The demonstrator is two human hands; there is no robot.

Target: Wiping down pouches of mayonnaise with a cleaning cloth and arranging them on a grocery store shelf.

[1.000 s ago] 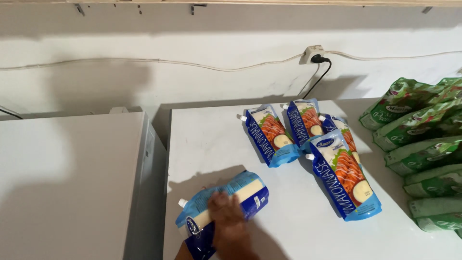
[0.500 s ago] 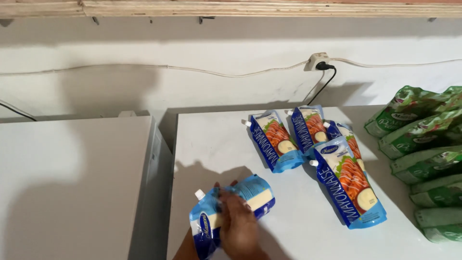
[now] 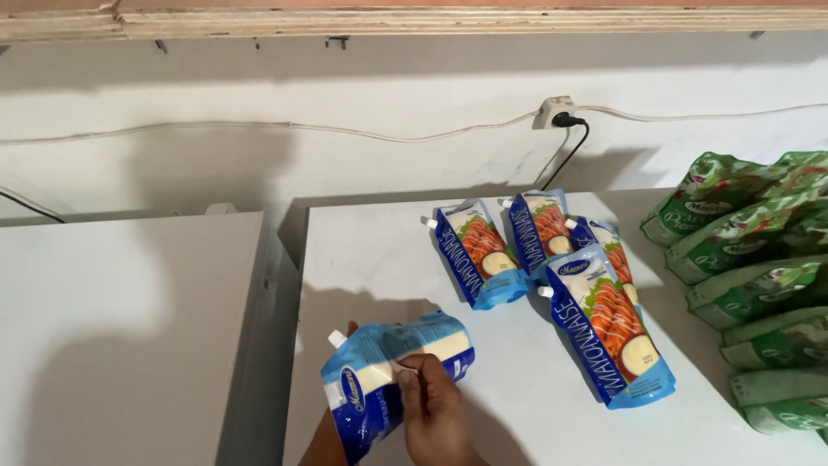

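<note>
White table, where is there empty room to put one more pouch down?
The white table is bare along its left side, between the left edge and the blue pouches, above the pouch in the hand. There is also bare room near the front, between that hand and the biggest blue pouch. It is crowded on the right by the green pouches.

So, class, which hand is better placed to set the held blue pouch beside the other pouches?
Probably the right hand: it lies on top of the blue pouch, nearer the other pouches. The left hand is mostly hidden beneath it.
</note>
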